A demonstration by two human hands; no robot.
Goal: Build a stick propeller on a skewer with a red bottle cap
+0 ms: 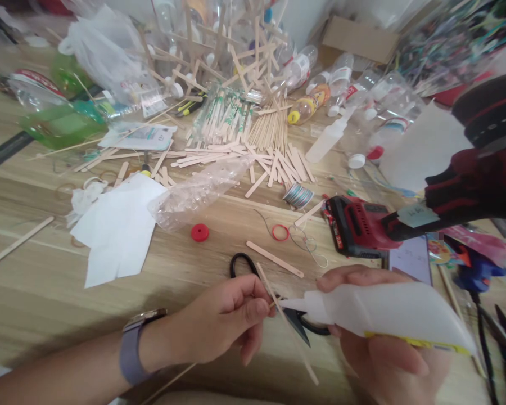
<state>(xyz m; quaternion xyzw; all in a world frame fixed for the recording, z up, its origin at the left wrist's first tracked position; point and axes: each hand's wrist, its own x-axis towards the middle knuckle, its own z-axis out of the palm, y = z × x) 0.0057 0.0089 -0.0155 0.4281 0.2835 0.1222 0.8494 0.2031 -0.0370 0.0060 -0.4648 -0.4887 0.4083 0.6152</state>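
My left hand [231,315], its thumb and index finger pinched, holds a thin wooden stick [297,351] that slants down to the right. A short tip of another thin piece shows at the fingertips; most of it is hidden. My right hand [388,360] is wrapped around a white glue bottle [375,309] lying sideways. Its nozzle points left and reaches the stick close to my left fingertips; whether glue is coming out I cannot tell. Beneath the stick and nozzle, black-handled scissors [297,326] lie on the table. A flat craft stick [275,259] lies just beyond.
A red cordless drill [362,225] stands at the right. Further back are a thread spool [298,196], a red wheel [199,232], white paper [122,230], loose craft sticks [211,156] and plastic bottles [339,76]. A blue glue gun [478,275] lies at far right.
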